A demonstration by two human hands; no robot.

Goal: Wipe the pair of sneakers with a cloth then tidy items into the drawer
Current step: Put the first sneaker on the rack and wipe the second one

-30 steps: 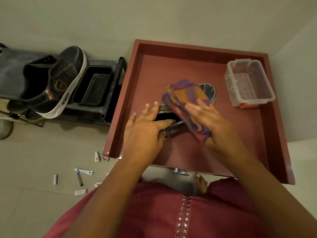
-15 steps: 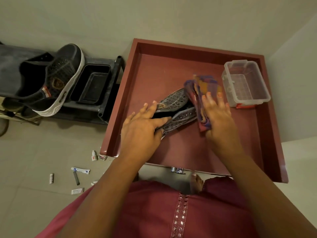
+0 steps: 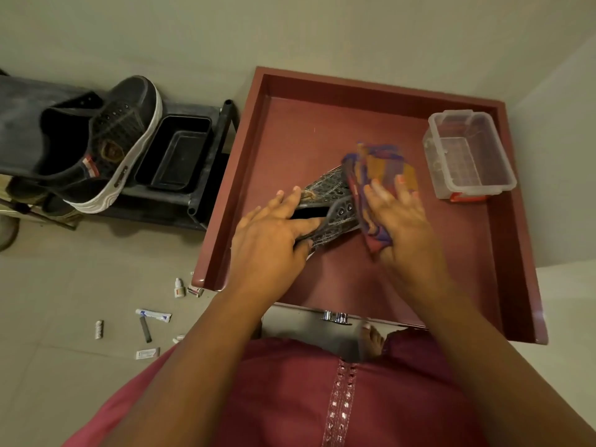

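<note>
Drawer [image 3: 290, 124]: dark red, pulled open, seen from above; chrome handle [image 3: 335, 317] at its near edge.

Sneaker [image 3: 332, 201]: grey, perforated upper, lying on the drawer floor near the middle, toe toward the far right corner. Left hand [image 3: 271, 243] rests on its heel end, fingers spread, thumb tucked under the side of the upper.

Cloth [image 3: 377, 175]: purple, orange and red check, bunched over the sneaker's toe. Right hand [image 3: 400, 217] presses down on it, fingers spread and nearly straight; the cloth's lower end runs under the palm.

Plastic box [image 3: 467, 156]: clear, lidless, in the drawer at its right edge, toward the far corner.

Second sneaker [image 3: 106, 143]: dark with white sole, propped on a black rack [image 3: 206, 188] left of the drawer, beside a black tray [image 3: 175, 153].

Floor [image 3: 64, 285]: small tubes and packets [image 3: 153, 315] scattered off the drawer's near left corner.
</note>
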